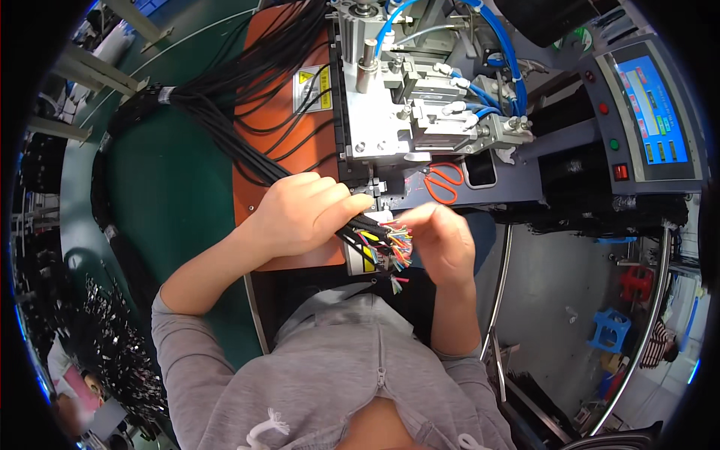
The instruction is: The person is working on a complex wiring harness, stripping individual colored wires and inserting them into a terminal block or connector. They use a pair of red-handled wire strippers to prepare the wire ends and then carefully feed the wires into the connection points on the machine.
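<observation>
My left hand is closed round a thick bundle of black cables at the front edge of the machine. Out of the fist, to the right, stick the stripped cable ends, fanned into thin red, yellow, white, green and blue wires. My right hand is at these ends, thumb and forefinger pinched at the upper wires. The fingertips are slightly blurred, so the exact wire between them is hard to make out. One cable end hangs lower than the others.
Behind my hands stands a metal machine with blue air hoses. Red-handled scissors lie beside it. A control screen with buttons is at the right. More cables cross the orange board and green table. Stools stand on the floor.
</observation>
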